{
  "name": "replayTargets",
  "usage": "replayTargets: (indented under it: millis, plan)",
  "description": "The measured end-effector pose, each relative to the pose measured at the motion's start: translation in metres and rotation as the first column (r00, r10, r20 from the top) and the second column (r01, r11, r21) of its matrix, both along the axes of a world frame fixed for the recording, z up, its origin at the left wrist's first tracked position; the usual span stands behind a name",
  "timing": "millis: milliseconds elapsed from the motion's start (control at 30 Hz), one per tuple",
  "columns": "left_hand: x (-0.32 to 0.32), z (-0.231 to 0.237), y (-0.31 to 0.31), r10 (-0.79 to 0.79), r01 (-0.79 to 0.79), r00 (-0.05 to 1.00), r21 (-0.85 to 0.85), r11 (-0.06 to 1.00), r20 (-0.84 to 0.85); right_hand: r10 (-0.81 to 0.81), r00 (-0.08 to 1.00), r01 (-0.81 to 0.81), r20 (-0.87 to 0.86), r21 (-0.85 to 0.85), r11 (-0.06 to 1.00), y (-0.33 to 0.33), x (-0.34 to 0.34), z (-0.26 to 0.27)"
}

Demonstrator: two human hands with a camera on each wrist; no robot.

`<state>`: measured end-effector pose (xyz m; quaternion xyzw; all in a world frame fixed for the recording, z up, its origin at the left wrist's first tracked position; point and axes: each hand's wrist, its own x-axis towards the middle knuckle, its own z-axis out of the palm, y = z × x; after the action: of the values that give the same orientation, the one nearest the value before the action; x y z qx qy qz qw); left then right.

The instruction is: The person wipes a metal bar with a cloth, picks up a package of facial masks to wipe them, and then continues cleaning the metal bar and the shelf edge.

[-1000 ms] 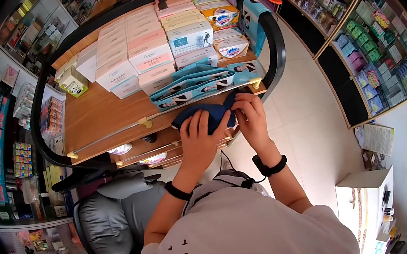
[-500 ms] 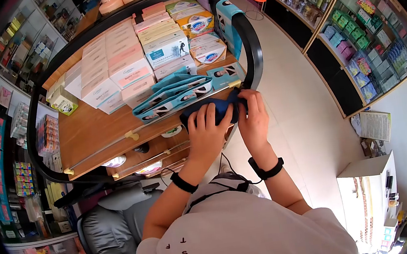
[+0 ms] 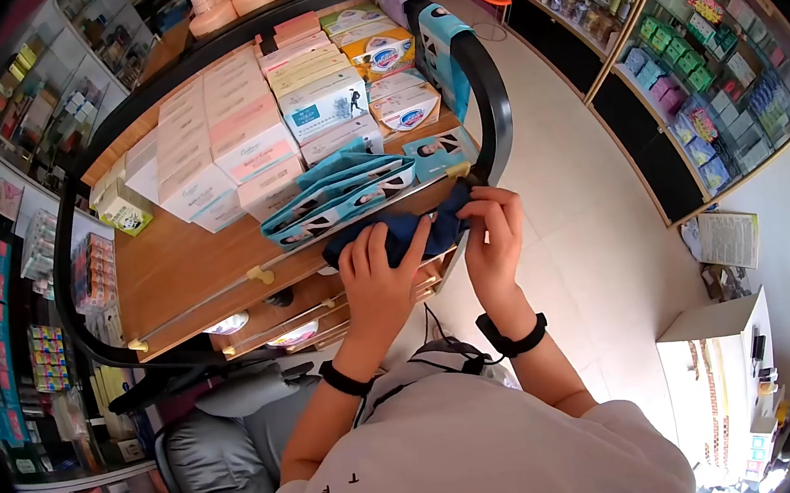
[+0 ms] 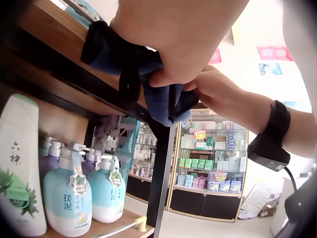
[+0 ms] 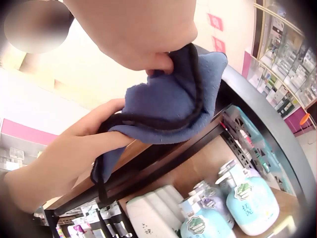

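A dark blue cloth item with black edging is held in both hands at the shelf's front edge. The left hand grips its left part, thumb and fingers spread over it. At its right end the right hand pinches the fabric between thumb and fingers. In the right wrist view the blue cloth hangs bent between the hands, its black trim curving along it. The left wrist view shows the cloth bunched under the left hand, with the right hand at its far end.
Boxes and teal packets stand on the wooden shelf top behind a clear front strip. Pump bottles occupy a lower shelf. A black rail curves round the right end. A grey chair is at the left.
The cloth is stretched wider between the hands than half a second ago. The left hand has moved left and slightly down, and the right hand's fingers have shifted on the cloth's end.
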<state>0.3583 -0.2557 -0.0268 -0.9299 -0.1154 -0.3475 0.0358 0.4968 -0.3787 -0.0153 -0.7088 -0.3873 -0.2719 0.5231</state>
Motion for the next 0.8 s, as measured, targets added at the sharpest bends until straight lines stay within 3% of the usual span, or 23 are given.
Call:
replayTargets:
  millis: [133,233,333,467,667,733,800]
  plan:
    - [0.026,0.004,-0.006,-0.133,0.135,0.99,-0.058,0.989,0.046,-0.072,0.997,0.073,-0.017,0.08,0.994,0.005,0.018,0.012]
    - [0.036,0.002,-0.008,-0.134,0.136,0.99,-0.031,0.99,0.049,-0.175,0.985,0.173,0.0,-0.157,0.972,0.018,0.01,0.017]
    - [0.035,0.0,-0.007,-0.132,0.133,0.989,-0.022,0.991,0.06,-0.234,0.968,0.202,-0.091,-0.267,0.942,0.014,0.007,0.022]
    - [0.032,-0.002,-0.004,-0.143,0.142,0.988,0.016,0.99,0.05,-0.266,0.962,0.228,-0.066,-0.348,0.909,0.006,0.006,0.019]
    - [0.017,-0.013,0.002,-0.09,0.085,0.992,0.06,0.995,0.083,-0.172,0.973,0.126,-0.152,-0.273,0.954,-0.015,-0.009,0.001]
    - [0.002,-0.012,0.01,-0.051,0.049,0.998,0.053,0.997,0.039,0.044,0.961,-0.11,-0.272,-0.234,0.966,-0.012,-0.021,-0.031]
    - [-0.009,-0.018,0.015,-0.042,0.039,0.997,0.049,0.998,0.064,0.051,0.94,-0.134,-0.338,-0.23,0.964,-0.012,-0.029,-0.029]
